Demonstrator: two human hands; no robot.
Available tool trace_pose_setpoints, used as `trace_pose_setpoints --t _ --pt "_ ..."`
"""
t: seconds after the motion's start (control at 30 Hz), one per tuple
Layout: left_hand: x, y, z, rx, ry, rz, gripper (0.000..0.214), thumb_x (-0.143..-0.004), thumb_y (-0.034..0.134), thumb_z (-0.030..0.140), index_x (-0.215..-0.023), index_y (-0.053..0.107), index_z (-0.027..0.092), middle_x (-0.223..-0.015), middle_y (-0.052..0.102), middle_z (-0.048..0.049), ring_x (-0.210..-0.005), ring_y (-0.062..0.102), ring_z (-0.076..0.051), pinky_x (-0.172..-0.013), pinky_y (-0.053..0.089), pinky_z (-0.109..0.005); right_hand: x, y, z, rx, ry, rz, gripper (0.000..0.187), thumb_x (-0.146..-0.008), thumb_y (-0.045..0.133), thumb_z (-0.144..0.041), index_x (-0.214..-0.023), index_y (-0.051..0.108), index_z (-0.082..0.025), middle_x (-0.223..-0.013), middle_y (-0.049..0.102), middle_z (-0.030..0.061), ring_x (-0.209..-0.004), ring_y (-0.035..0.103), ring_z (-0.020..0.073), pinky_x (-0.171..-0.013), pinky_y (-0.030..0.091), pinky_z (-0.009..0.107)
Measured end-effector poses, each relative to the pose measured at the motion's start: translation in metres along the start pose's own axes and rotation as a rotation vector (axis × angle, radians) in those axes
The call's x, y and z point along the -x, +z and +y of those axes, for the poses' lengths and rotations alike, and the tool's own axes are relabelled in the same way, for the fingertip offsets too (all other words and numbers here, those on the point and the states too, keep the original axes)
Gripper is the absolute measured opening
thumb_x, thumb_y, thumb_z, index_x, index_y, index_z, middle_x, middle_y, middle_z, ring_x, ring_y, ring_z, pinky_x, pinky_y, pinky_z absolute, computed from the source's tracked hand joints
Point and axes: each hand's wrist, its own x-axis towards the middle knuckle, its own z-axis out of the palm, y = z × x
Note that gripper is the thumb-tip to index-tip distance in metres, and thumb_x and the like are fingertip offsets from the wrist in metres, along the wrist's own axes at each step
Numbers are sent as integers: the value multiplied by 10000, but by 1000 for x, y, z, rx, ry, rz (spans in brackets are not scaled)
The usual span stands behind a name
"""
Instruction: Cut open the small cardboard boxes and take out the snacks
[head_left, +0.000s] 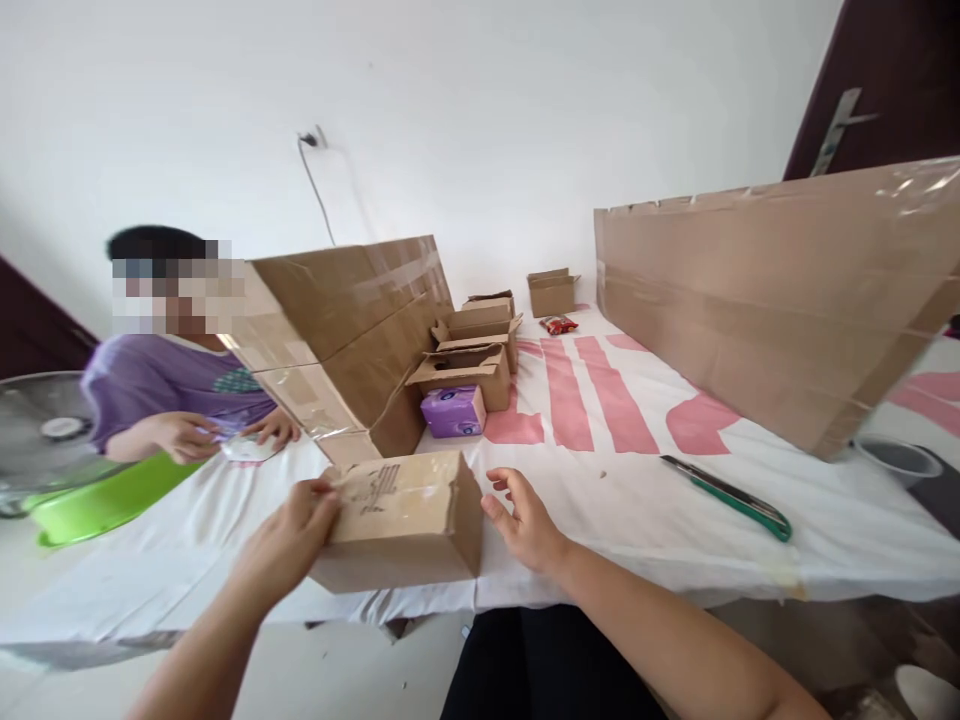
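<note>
A small closed cardboard box (pixel 401 510) with dark printing on top lies at the table's front edge before me. My left hand (pixel 296 525) rests at its left end, fingers bent over the top edge and gripping it. My right hand (pixel 525 520) is just off the box's right end, fingers apart and nothing in them. Behind the box sits a purple tissue pack (pixel 454 411). A green utility knife (pixel 727 497) lies on the cloth to the right of my right hand.
Small open cardboard boxes (pixel 495 375) stand in a row behind the tissue pack, beside a tall carton (pixel 352 330). Another large carton (pixel 750 300) stands right. A red packet (pixel 559 325) lies far back. At left, a person (pixel 176 370) holds a white object (pixel 250 447).
</note>
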Motion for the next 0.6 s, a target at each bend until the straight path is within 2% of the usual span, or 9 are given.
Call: trace_pose_setpoints --t 0.07,0.17,0.27,0.33,0.4,0.43,0.5,0.6 --pt "22 15 24 141 173 3 415 -865 353 559 -1049 556 248 -1069 697 -116 -940 667 -326 -782 499 -418 12 -25 -3 -23 -29 36 311 -977 438 -419 -1213 480 -221 -1187 607 101 -1103 587 211 -959 472 362" --pt "45 37 58 364 318 -10 443 -824 430 624 -1053 577 273 -1118 680 -86 -967 656 -312 -809 510 -420 29 -85 6 103 46 117 301 -995 361 -428 -1143 529 -226 -1134 642 94 -1062 615 216 -923 496 361" --pt "51 58 82 580 391 -56 427 -834 467 596 -1074 584 263 -1113 656 -73 -1034 621 -298 -903 486 -441 50 -163 28 446 120 247 313 -941 445 -474 -1069 581 -222 -1093 667 105 -1044 623 258 -897 509 405" --pt "50 71 92 721 399 -75 401 -853 473 551 -1104 570 254 -1149 627 -75 -1127 571 -300 -995 431 -465 67 -213 45 747 139 296 342 -896 492 -482 -1037 618 -197 -1110 673 139 -1066 605 306 -950 468 481" --pt "50 80 98 855 365 -105 376 -860 487 511 -1128 553 255 -1201 602 -73 -1182 534 -302 -1030 400 -464 86 -251 61 1022 268 302 375 -881 488 -440 -1101 632 -173 -1177 661 169 -1103 581 359 -931 458 532" --pt "51 83 100 916 337 -123 371 -861 494 493 -1142 544 256 -1226 592 -72 -1200 523 -303 -1037 392 -459 95 -265 68 1116 356 280 397 -865 500 -433 -1128 633 -168 -1189 661 176 -1099 581 383 -888 471 545" --pt "54 87 104 1017 277 -149 374 -854 511 466 -1160 532 252 -1260 582 -71 -1218 512 -307 -1045 383 -450 108 -281 79 1201 430 188 392 -869 479 -391 -1149 639 -168 -1179 674 165 -1079 595 381 -847 483 529" --pt "58 87 106 1115 219 -186 403 -839 524 446 -1188 523 245 -1270 585 -71 -1203 528 -308 -1042 388 -451 106 -285 81 1225 389 135 343 -868 445 -294 -1108 654 -168 -1107 696 155 -1025 624 348 -832 484 491"
